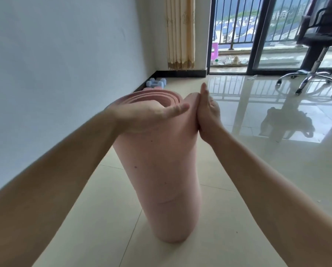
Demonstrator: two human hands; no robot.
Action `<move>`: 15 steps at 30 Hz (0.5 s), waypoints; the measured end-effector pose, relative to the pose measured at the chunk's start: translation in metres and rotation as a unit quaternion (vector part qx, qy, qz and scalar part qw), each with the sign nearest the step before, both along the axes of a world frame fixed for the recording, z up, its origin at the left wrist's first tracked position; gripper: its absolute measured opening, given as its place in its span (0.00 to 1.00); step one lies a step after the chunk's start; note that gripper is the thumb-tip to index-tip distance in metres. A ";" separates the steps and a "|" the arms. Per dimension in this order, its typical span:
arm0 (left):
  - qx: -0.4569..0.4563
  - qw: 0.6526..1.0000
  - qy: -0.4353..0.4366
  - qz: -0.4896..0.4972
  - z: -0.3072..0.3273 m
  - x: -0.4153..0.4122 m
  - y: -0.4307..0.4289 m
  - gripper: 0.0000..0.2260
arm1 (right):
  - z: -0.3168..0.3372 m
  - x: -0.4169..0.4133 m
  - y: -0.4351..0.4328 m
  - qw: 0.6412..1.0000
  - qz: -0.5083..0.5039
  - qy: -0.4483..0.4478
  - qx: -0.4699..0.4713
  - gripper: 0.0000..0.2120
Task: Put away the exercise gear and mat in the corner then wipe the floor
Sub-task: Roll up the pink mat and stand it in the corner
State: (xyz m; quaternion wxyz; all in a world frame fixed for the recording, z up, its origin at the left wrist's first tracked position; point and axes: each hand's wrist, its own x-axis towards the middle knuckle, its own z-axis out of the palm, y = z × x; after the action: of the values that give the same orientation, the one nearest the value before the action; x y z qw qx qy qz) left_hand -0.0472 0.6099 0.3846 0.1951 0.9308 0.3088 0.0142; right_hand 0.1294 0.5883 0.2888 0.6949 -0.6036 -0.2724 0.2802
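— Head view: what is in front of the person?

— A pink rolled mat (161, 170), standing on end on the tiled floor (257, 189), leaning a little toward the wall (55, 54) on the left. Its spiral of layers shows at the top.

— And the hands?

— The left hand (146, 116) lies across the top of the roll, palm down, fingers spread flat and reaching to the right; it is open, pressing rather than gripping. The right hand (207, 114) stands edge-on against the upper right side of the roll, fingers straight and pointing up, palm touching the mat's outer flap. It is flat too, not closed around anything.

— Is any other gear visible?

— Yes, pale blue dumbbells (156, 82) sit on the floor by the wall, close to the corner, behind the mat. Something pink lies just in front of them, mostly hidden by the roll, so I cannot tell what it is.

— What else is in the room?

— A beige curtain (180, 31) hangs in the corner, beside a glass sliding door (261, 35) with balcony railing beyond. A black office chair (315, 45) stands at the far right, and a dark crumpled cloth (286, 120) lies on the glossy floor, well apart from the mat.
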 end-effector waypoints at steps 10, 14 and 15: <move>-0.149 0.980 0.034 -0.128 0.001 -0.026 0.003 0.12 | 0.022 0.026 0.048 0.986 -0.069 -0.145 -0.039 0.24; -0.112 0.980 0.076 -0.147 0.007 -0.014 0.006 0.11 | 0.037 0.008 0.052 0.885 0.072 -0.391 -0.244 0.24; -0.086 0.981 0.081 -0.153 0.006 -0.012 0.007 0.09 | 0.043 0.009 0.045 0.899 0.098 -0.353 -0.239 0.25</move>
State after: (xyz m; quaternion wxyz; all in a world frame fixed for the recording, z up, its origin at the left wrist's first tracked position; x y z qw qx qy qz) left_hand -0.0594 0.6172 0.3910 0.2489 0.9447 0.1777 -0.1182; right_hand 0.1385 0.6333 0.3315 0.3566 -0.7814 -0.4823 0.1720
